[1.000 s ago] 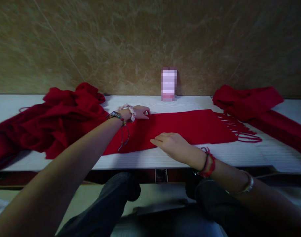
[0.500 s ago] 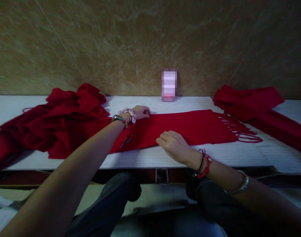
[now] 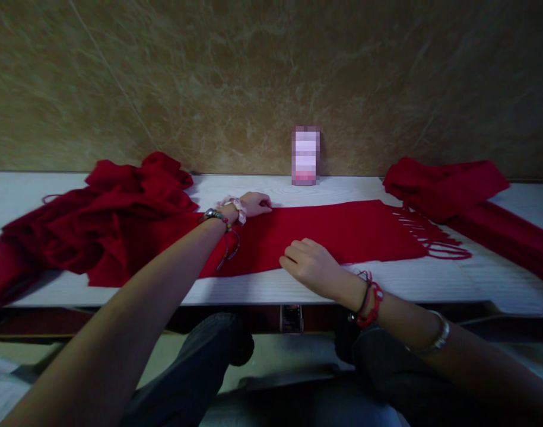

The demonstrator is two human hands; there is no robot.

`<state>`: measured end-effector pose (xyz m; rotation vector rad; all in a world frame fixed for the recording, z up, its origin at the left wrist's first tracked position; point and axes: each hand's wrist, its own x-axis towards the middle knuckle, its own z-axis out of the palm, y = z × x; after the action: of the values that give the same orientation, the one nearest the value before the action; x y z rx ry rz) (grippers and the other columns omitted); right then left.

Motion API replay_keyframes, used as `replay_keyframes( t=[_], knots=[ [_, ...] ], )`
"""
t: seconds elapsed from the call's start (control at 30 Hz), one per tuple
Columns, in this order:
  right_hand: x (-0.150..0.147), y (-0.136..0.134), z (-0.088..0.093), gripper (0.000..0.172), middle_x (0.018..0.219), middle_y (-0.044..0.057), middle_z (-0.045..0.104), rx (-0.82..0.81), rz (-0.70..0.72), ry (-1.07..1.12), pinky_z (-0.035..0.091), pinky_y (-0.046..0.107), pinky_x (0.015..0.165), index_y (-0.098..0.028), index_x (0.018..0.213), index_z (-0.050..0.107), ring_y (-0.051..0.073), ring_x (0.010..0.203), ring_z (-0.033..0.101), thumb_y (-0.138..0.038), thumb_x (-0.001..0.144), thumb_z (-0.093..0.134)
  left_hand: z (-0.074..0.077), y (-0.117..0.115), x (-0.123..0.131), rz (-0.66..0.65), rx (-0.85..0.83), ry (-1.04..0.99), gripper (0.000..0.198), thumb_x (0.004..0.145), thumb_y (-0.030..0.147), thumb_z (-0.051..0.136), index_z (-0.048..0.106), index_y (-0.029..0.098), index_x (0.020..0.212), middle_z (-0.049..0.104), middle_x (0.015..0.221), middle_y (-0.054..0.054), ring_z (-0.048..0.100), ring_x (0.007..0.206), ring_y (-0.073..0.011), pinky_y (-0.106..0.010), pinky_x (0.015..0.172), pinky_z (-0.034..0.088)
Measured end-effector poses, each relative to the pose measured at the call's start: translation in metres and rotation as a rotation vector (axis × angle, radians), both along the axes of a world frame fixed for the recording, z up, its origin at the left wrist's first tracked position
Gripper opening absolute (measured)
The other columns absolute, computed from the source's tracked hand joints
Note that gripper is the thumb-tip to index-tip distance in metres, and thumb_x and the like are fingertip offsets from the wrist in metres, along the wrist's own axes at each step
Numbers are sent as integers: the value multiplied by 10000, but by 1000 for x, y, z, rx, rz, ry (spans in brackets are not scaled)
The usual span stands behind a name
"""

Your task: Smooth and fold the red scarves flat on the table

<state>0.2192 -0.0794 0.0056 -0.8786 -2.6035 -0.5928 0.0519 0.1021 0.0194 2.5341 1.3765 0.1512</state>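
Note:
A red fringed scarf [image 3: 337,228] lies flat and lengthwise on the white wood-grain table, its tassels [image 3: 431,234] towards the right. At its far edge my left hand [image 3: 256,203] is closed, fingers pinched on the cloth. My right hand [image 3: 310,267] is closed at the near edge, a little further right, with curled fingers gripping the scarf's border. To the left the flat length runs into a crumpled heap of red cloth [image 3: 120,219], partly hidden by my left forearm.
Another red scarf [image 3: 453,187], loosely folded, lies at the right. A phone with a blurred screen [image 3: 305,155] leans against the brown marbled wall [image 3: 209,77]. Below the front edge of the white table [image 3: 248,290], a small dark framed object [image 3: 291,318] shows between my legs.

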Motion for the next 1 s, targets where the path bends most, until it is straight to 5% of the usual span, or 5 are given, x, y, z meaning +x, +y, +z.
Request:
replay_keyframes(
  t=[0.3,0.5,0.8,0.9,1.0],
  knots=[
    [3,-3,9,230,630,26,528,174,46,32,231,293,540,-142,745,565,140,601,422,-72,872,386,1,10,0,-44,-113,-269,279,703,329,505,636,144,865,675,807,-20,602,785,-138,-226,737,454],
    [24,-5,36,269,646,35,533,282,-5,62,241,301,531,-143,759,587,142,606,415,-71,882,358,24,9,20,63,-171,-554,381,717,436,563,625,129,936,663,864,-50,598,795,-145,-250,713,462],
    [114,-33,78,194,728,62,596,447,-224,-32,342,306,583,-135,874,616,162,668,481,-121,863,423,87,-1,118,-105,-148,-598,356,875,201,406,503,167,1216,636,1053,-41,600,904,-143,-295,772,464],
    [151,-43,72,189,767,77,615,391,-349,-12,386,307,630,-137,874,611,173,708,520,-127,860,423,88,-3,161,-170,-55,-468,357,904,186,378,483,166,1245,645,1023,-44,591,911,-147,-338,816,449],
    [183,-47,51,201,799,84,629,282,-481,44,415,304,672,-143,869,605,179,742,556,-122,857,405,71,-5,199,-189,60,-340,302,907,233,427,534,154,1179,626,1036,-62,570,929,-180,-374,846,442]
  ],
)
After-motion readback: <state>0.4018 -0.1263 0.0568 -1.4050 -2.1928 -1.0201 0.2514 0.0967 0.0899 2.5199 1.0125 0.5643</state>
